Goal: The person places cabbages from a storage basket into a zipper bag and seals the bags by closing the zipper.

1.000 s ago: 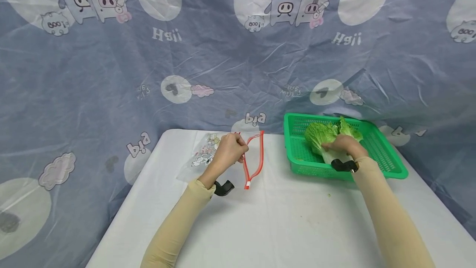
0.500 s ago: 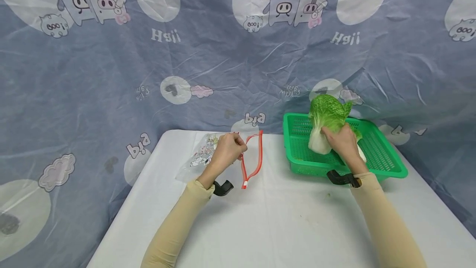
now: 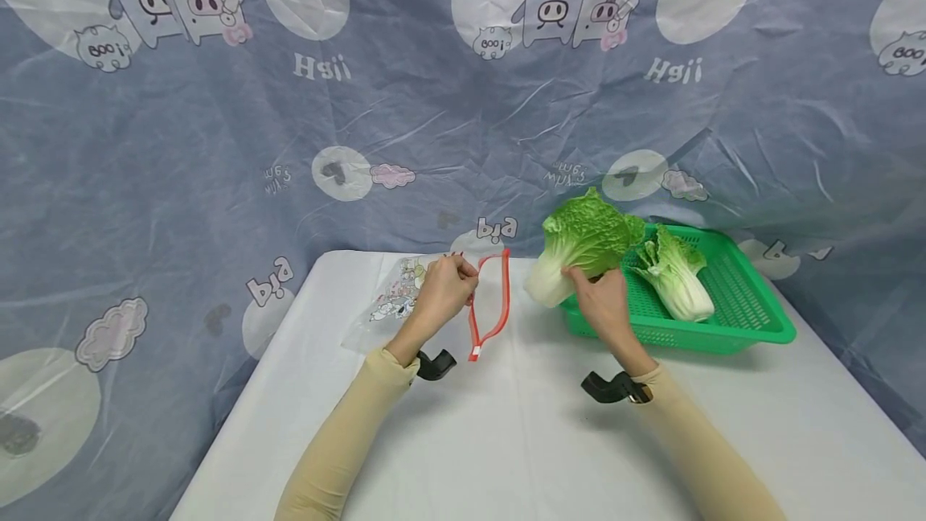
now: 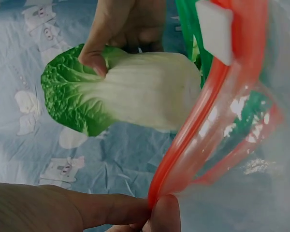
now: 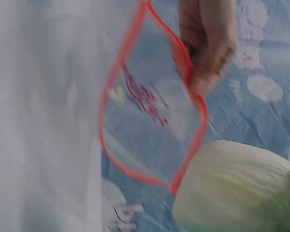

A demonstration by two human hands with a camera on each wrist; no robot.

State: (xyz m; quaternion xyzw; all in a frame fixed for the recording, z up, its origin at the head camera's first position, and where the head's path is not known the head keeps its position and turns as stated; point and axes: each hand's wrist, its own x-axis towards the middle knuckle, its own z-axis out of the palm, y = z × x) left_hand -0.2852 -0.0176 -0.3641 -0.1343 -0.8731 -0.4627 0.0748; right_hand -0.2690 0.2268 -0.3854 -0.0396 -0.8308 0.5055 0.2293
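Observation:
My left hand (image 3: pixel 446 288) pinches the red zip edge of a clear zip bag (image 3: pixel 376 324) with printed cartoon figures. The bag's mouth gapes into a loop in the right wrist view, its red rim (image 5: pixel 103 121) bowed wide. A white slider (image 4: pixel 216 34) sits on that rim. My right hand (image 3: pixel 606 304) grips a napa cabbage (image 3: pixel 589 227), thumb across its white stalk. Its leafy end points up and right, its pale base (image 5: pixel 222 179) faces the bag. In the right wrist view the base overlaps the rim's lower corner; whether they touch I cannot tell.
A green plastic basket (image 3: pixel 760 304) stands at the right of the white table (image 3: pixel 506 441). Another napa cabbage (image 3: pixel 680 284) lies inside it. A grey-blue printed cloth (image 3: pixel 434 119) hangs behind and beside the table.
My right hand has lifted the napa cabbage out of the green basket and carried it left, toward the bag. The left hand stays nearly still on the bag's edge.

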